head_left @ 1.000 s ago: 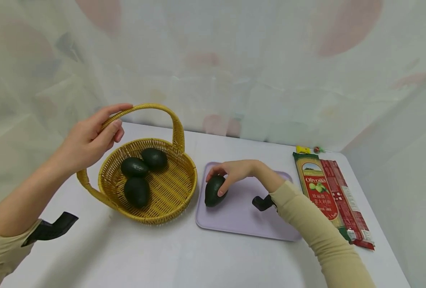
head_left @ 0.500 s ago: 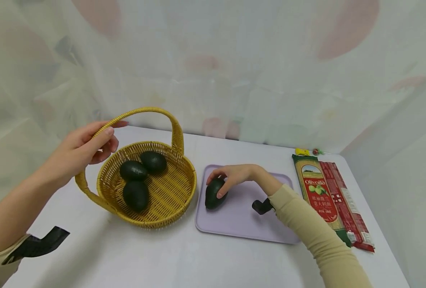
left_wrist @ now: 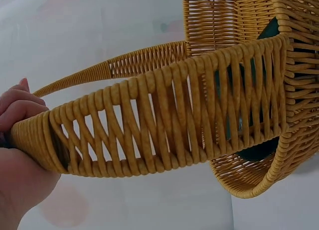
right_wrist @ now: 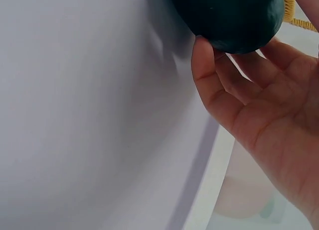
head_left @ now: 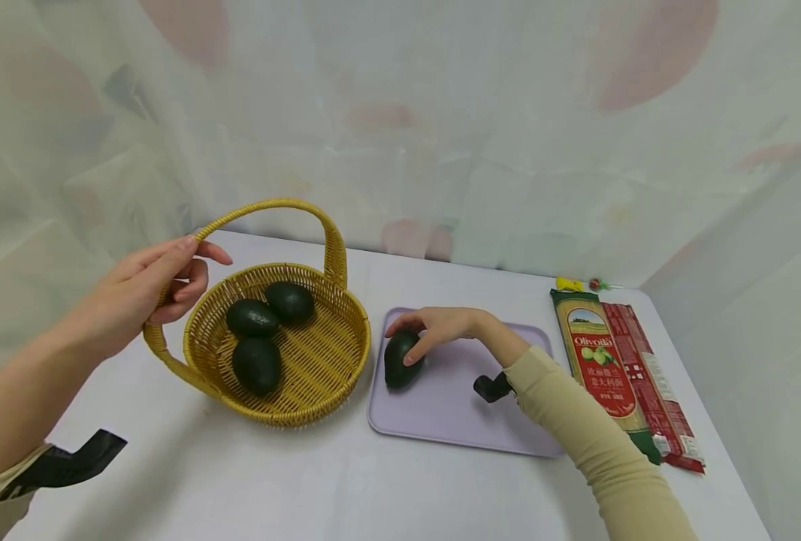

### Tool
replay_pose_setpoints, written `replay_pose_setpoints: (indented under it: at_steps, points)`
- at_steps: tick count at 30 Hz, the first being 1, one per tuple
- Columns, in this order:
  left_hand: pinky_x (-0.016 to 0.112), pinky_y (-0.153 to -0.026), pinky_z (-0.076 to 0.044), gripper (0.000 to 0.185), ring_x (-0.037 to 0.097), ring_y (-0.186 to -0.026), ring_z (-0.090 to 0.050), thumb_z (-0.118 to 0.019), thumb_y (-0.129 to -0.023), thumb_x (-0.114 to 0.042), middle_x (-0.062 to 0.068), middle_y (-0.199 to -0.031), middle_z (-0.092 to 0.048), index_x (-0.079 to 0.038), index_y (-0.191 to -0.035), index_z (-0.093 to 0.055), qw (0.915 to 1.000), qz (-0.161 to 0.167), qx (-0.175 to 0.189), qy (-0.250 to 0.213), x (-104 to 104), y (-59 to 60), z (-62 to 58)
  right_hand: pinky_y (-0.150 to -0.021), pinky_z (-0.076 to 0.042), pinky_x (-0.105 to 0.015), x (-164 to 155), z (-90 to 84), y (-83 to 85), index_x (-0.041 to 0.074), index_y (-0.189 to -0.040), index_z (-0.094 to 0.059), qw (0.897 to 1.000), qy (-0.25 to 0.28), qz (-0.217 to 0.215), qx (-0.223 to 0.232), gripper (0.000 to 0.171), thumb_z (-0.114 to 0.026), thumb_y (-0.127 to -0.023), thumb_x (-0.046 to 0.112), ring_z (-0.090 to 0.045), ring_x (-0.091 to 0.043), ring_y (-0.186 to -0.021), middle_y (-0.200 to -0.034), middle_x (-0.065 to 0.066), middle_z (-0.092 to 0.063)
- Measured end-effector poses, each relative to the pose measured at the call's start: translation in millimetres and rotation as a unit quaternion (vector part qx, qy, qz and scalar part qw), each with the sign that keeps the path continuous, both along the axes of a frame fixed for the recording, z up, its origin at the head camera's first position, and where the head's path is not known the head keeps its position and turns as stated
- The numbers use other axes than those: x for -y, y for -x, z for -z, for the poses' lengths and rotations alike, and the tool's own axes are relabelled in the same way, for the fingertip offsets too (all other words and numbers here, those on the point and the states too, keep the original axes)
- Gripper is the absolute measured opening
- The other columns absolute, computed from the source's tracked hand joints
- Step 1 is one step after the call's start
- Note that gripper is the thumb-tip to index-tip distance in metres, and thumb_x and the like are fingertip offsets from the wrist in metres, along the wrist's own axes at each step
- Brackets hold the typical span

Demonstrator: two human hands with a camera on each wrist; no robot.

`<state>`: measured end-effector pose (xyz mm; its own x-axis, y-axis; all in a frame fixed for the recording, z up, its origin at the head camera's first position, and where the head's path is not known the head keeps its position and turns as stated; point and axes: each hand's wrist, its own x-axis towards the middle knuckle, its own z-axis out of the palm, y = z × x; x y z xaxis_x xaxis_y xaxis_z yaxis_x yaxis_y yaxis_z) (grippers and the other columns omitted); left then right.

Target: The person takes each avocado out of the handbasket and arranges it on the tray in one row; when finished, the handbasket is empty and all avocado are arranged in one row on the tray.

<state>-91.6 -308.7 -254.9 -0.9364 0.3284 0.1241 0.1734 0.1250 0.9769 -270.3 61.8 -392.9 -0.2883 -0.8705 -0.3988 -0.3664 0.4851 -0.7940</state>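
My left hand [head_left: 146,289] grips the left side of the arched handle [head_left: 335,255] of a yellow wicker basket [head_left: 322,357]. In the left wrist view the thumb and curled fingers [left_wrist: 25,105] wrap its far end. Inside the basket lie 3 dark green avocados [head_left: 256,366], grouped toward the left and back. To the right of it, my right hand [head_left: 444,325] holds another avocado [head_left: 399,368] from above, at the left end of a lilac tray [head_left: 468,406]. The right wrist view has thumb and fingers around one end of this avocado [right_wrist: 234,21].
Right of the tray lie a green-and-red spaghetti packet [head_left: 599,361] and a dark red packet [head_left: 651,376]. Behind them are a small yellow item [head_left: 568,284] and a lollipop [head_left: 596,284]. A pale patterned curtain [head_left: 400,135] hangs along the table's back edge.
My left hand has slid down the handle toward the left, its fingers now curled more around it. The right hand stays at the avocado on the tray, nearly still.
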Motion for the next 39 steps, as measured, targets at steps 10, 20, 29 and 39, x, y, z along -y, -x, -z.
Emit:
replay_pose_setpoints:
  at_steps: [10, 20, 29, 39]
  points:
    - [0.034, -0.039, -0.016, 0.029, 0.022, -0.046, -0.019, -0.026, -0.109, -0.019, 0.007, -0.062, -0.026, -0.002, -0.102, -0.049, 0.9991, 0.020, -0.025, -0.027, -3.5, -1.3, 1.8, -0.105, -0.034, -0.036, -0.2, 0.0, -0.5, 0.014, -0.139, -0.050, 1.000, 0.018, 0.003, 0.017, 0.061, -0.076, -0.085, 0.026, -0.044, -0.016, -0.124, -0.134, 0.006, -0.052]
    - [0.033, -0.039, -0.015, 0.027, 0.020, -0.046, -0.019, -0.023, -0.109, -0.015, 0.006, -0.062, -0.023, -0.002, -0.097, -0.044, 0.9976, 0.040, -0.041, -0.039, -3.7, -0.2, 4.0, -0.105, -0.033, -0.037, -0.3, 0.2, -1.3, 0.015, -0.140, -0.050, 1.000, 0.017, 0.007, 0.013, 0.060, -0.075, -0.086, 0.026, -0.044, -0.016, -0.124, -0.134, 0.006, -0.052]
    - [0.032, -0.039, -0.016, 0.028, 0.020, -0.045, -0.018, -0.022, -0.109, -0.013, 0.006, -0.060, -0.023, 0.000, -0.093, -0.042, 0.9969, 0.047, -0.048, -0.040, -2.5, -0.1, 6.0, -0.107, -0.032, -0.039, 0.2, 1.0, -3.0, 0.013, -0.141, -0.049, 1.000, 0.024, 0.006, 0.015, 0.060, -0.074, -0.087, 0.026, -0.043, -0.017, -0.127, -0.137, 0.004, -0.051]
    - [0.033, -0.040, -0.017, 0.029, 0.020, -0.044, -0.018, -0.024, -0.109, -0.014, 0.005, -0.059, -0.022, -0.002, -0.090, -0.041, 0.9968, 0.037, -0.063, -0.032, -3.9, 0.7, 6.2, -0.110, -0.029, -0.043, 0.6, -2.4, -1.8, 0.011, -0.142, -0.047, 0.999, 0.030, 0.010, 0.008, 0.064, -0.073, -0.087, 0.028, -0.041, -0.019, -0.130, -0.143, -0.003, -0.048]
